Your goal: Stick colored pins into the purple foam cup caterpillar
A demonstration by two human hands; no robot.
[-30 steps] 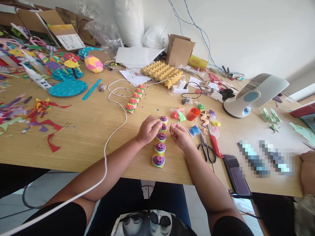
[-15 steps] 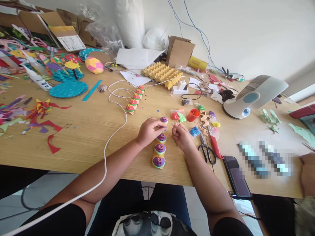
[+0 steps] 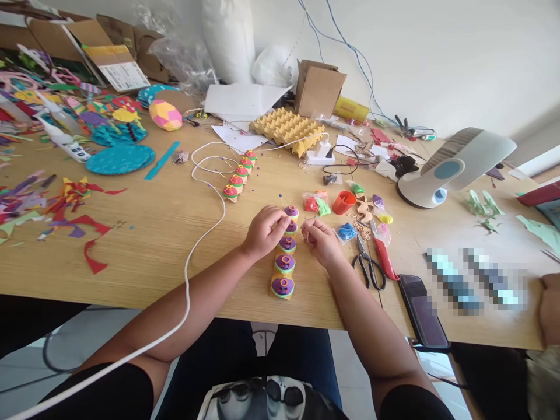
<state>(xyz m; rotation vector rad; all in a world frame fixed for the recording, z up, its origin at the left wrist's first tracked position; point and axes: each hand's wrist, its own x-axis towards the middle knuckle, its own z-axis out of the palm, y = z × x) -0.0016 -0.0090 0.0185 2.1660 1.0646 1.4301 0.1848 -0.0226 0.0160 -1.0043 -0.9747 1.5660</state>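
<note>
An egg-carton strip lies lengthwise in front of me, its bumps capped with purple and pale green clay and small orange rings. My left hand is closed beside its far end, thumb and fingertips pinched against the strip's left side; what they hold, if anything, is hidden. Just right of the strip, apart from it, my right hand pinches a thin pale stick, like a toothpick. A blue-headed pin stands at the far end. Farther back rests a similar strip with red and green caps.
To the right lie clay packets, a red cup, scissors, a red-handled knife and a phone. A white fan stands behind. A white cable crosses over my left forearm. Another person's arm shows at right.
My left fingertips have drawn back slightly to the left, uncovering more of the second purple cap. My right hand has shifted a little toward the strip, and the stick has tilted.
</note>
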